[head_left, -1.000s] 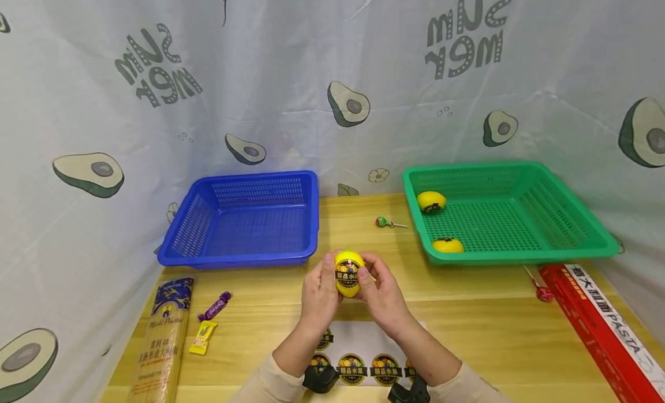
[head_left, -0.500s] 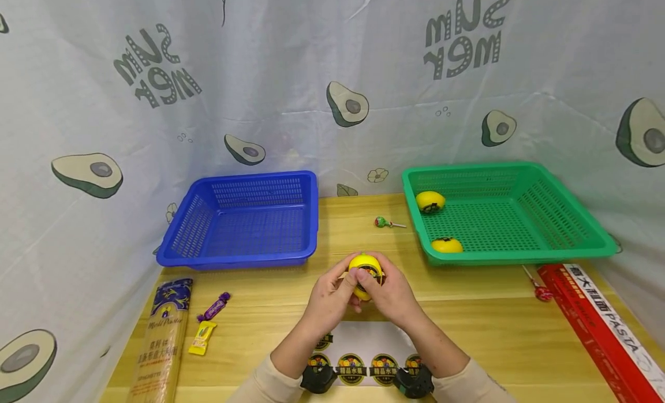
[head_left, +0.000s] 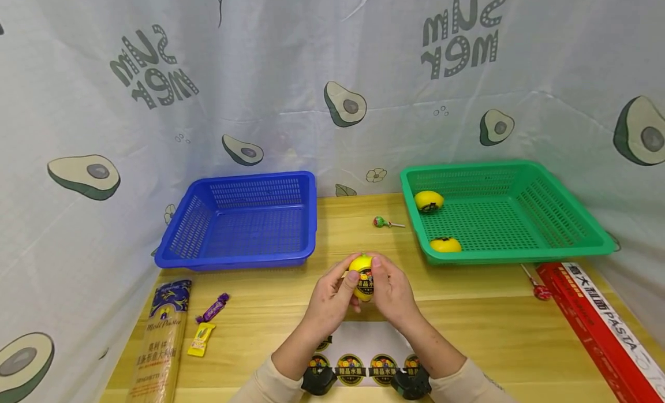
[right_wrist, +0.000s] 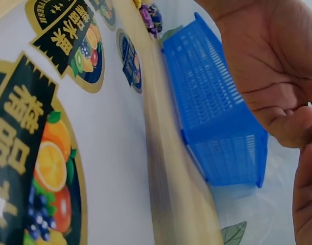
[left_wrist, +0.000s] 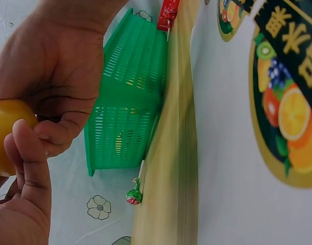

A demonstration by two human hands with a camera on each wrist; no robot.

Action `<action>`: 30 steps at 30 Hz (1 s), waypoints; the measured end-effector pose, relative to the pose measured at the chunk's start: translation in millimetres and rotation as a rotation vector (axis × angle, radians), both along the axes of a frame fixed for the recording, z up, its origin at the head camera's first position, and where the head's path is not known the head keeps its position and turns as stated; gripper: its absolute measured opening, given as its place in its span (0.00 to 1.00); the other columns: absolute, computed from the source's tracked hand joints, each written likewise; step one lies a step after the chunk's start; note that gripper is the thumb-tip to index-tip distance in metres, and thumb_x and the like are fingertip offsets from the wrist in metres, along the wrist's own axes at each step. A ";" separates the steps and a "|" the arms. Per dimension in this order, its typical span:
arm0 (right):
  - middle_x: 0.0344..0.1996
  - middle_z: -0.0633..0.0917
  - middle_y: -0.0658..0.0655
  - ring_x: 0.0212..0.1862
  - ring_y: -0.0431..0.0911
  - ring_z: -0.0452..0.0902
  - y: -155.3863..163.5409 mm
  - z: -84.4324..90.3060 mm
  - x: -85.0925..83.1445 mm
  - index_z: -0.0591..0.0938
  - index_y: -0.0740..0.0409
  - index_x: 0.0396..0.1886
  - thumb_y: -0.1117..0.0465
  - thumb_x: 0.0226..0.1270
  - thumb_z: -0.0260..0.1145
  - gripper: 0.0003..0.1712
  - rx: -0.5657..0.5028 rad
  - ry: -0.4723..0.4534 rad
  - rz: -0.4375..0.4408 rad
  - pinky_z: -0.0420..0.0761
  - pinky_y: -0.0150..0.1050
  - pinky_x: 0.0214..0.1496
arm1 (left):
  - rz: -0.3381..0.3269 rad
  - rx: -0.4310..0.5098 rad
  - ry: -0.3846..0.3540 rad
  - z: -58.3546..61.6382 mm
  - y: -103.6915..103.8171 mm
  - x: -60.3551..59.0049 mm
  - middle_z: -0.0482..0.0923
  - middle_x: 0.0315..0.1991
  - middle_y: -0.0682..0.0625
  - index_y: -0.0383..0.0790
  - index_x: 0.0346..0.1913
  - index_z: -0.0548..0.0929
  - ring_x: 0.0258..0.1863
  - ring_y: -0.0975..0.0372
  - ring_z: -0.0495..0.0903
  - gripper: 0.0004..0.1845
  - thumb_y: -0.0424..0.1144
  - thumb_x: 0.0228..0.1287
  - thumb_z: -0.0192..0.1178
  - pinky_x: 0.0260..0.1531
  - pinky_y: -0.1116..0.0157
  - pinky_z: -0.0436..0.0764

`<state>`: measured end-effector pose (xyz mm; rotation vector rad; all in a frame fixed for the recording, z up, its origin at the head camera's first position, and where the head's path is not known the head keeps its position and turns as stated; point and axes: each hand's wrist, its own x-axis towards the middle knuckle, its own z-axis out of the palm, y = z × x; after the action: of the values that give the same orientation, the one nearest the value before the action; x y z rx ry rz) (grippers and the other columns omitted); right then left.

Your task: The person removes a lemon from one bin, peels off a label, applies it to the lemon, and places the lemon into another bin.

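Both hands hold one yellow lemon [head_left: 362, 276] with a dark round sticker above the middle of the wooden table [head_left: 483, 319]. My left hand [head_left: 337, 293] grips it from the left, thumb on its front; in the left wrist view the lemon [left_wrist: 5, 133] shows at the left edge. My right hand [head_left: 391, 290] grips it from the right, thumb along the sticker. A white sheet of round fruit stickers [head_left: 363, 357] lies under my wrists, seen close in the right wrist view [right_wrist: 48, 153].
A blue basket [head_left: 244, 221] stands at the back left. At the back right a green basket [head_left: 519, 212] holds two stickered lemons [head_left: 429, 201]. A lollipop [head_left: 383, 222] lies between the baskets. Candies [head_left: 208, 322] and a spaghetti pack [head_left: 161, 339] lie left; a red pasta box [head_left: 602, 328] lies right.
The hands carried the lemon slightly right and lower, and turned it. The sticker faced the camera a second ago; now the right thumb lies along it.
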<state>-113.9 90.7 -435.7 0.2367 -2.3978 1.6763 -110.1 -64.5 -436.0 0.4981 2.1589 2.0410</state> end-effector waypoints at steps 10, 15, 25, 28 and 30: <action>0.33 0.83 0.53 0.34 0.36 0.72 -14.4 -10.7 9.4 0.89 0.60 0.45 0.66 0.82 0.49 0.20 0.026 0.196 -0.013 0.77 0.33 0.34 | 0.159 -0.186 0.024 2.7 5.3 3.8 0.85 0.43 0.52 0.50 0.61 0.81 0.34 0.65 0.81 0.27 0.58 0.63 0.69 0.31 0.68 0.83; 0.31 0.82 0.49 0.32 0.34 0.70 -16.8 -13.6 8.8 0.89 0.58 0.43 0.70 0.79 0.51 0.19 0.009 0.301 -0.034 0.76 0.31 0.31 | 0.211 -0.166 0.101 3.7 8.0 7.0 0.86 0.38 0.50 0.48 0.54 0.86 0.33 0.64 0.81 0.15 0.50 0.75 0.60 0.32 0.68 0.83; 0.33 0.83 0.53 0.34 0.36 0.73 -17.5 -11.0 8.7 0.89 0.57 0.44 0.64 0.81 0.50 0.19 -0.023 0.168 -0.043 0.78 0.32 0.32 | 0.333 -0.159 0.142 0.3 4.8 6.6 0.86 0.29 0.45 0.43 0.51 0.89 0.11 0.67 0.75 0.21 0.47 0.83 0.46 0.14 0.66 0.80; 0.38 0.85 0.57 0.38 0.37 0.76 -16.7 -7.3 8.8 0.89 0.60 0.46 0.60 0.83 0.48 0.22 -0.058 0.047 -0.038 0.80 0.32 0.38 | 0.361 -0.145 0.128 0.6 3.7 4.5 0.86 0.27 0.43 0.41 0.49 0.90 0.09 0.61 0.76 0.23 0.49 0.83 0.46 0.11 0.66 0.79; 0.40 0.86 0.58 0.41 0.38 0.77 -15.3 -4.6 8.3 0.88 0.61 0.48 0.57 0.85 0.46 0.24 -0.070 -0.026 -0.027 0.81 0.32 0.42 | 0.374 -0.141 0.116 0.4 1.7 2.4 0.86 0.26 0.42 0.39 0.48 0.90 0.10 0.57 0.78 0.24 0.51 0.83 0.46 0.11 0.66 0.79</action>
<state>-105.6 75.4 -440.3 0.1723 -2.3448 1.7575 -107.7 -62.7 -435.6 0.2116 2.6105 2.0499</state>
